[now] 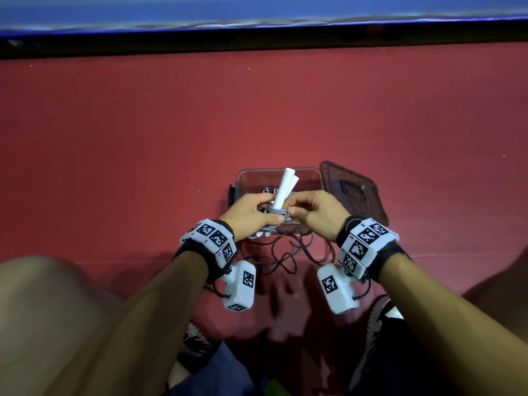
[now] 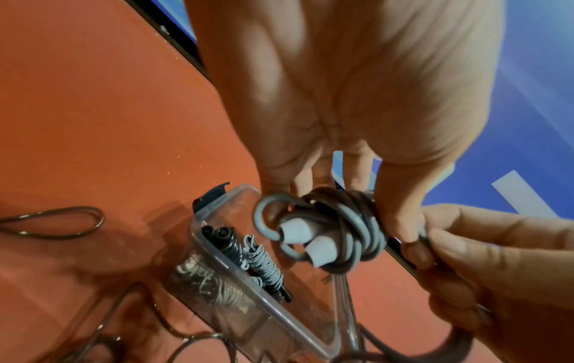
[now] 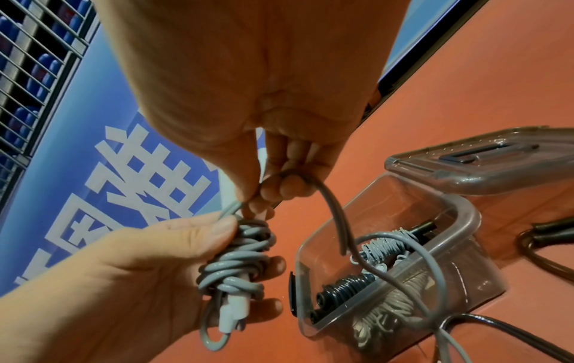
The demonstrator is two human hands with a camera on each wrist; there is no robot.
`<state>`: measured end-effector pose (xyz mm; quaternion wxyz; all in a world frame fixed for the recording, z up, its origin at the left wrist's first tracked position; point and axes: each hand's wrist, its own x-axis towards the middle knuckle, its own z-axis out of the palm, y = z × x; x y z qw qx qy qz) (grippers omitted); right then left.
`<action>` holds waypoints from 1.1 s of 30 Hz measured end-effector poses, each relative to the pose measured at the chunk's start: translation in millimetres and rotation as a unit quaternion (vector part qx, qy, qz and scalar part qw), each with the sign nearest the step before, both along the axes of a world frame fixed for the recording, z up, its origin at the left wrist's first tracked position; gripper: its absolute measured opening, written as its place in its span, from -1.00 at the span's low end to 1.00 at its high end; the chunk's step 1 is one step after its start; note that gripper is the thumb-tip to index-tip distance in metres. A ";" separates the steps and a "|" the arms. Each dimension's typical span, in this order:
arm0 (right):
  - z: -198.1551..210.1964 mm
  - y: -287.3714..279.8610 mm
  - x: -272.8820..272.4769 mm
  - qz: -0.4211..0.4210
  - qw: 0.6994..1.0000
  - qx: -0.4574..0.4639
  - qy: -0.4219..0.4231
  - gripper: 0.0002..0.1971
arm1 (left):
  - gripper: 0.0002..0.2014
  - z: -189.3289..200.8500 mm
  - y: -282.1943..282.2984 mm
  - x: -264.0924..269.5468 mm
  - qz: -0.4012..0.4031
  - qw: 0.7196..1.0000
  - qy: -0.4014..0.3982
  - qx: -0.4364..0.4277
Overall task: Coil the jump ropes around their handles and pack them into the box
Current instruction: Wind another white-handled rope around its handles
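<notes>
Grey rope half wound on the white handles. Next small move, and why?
Probably one more turn: the right hand carries the loose grey rope around the white handles, which the left hand grips. Several loops already sit on the handles, but a long slack run still trails past the clear box, so it looks too early to pack.

One clear box (image 3: pixel 466 216), one lid (image 1: pixel 354 190), three coiled jump ropes (image 3: pixel 385 245) inside the box, one grey rope (image 3: pixel 239 258) wound on two white handles (image 1: pixel 283 184), one loose dark rope (image 1: pixel 288 252), two hands (image 1: pixel 251 212).
</notes>
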<state>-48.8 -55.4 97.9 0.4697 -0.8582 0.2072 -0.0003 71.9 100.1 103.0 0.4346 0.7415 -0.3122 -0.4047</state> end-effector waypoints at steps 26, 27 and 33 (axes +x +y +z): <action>15.4 7.4 -5.9 -0.104 0.980 0.167 -0.040 -0.94 | -0.59 7.4 1.1 1.0 0.122 0.974 0.189 -0.031; 15.4 7.9 -5.6 -0.111 0.978 0.171 -0.043 -0.94 | -0.56 7.6 1.2 2.1 0.129 0.972 0.191 -0.037; 11.8 9.5 -4.6 -0.123 0.969 0.207 -0.062 -0.87 | -0.53 12.7 -0.2 -0.8 0.109 0.979 0.166 -0.048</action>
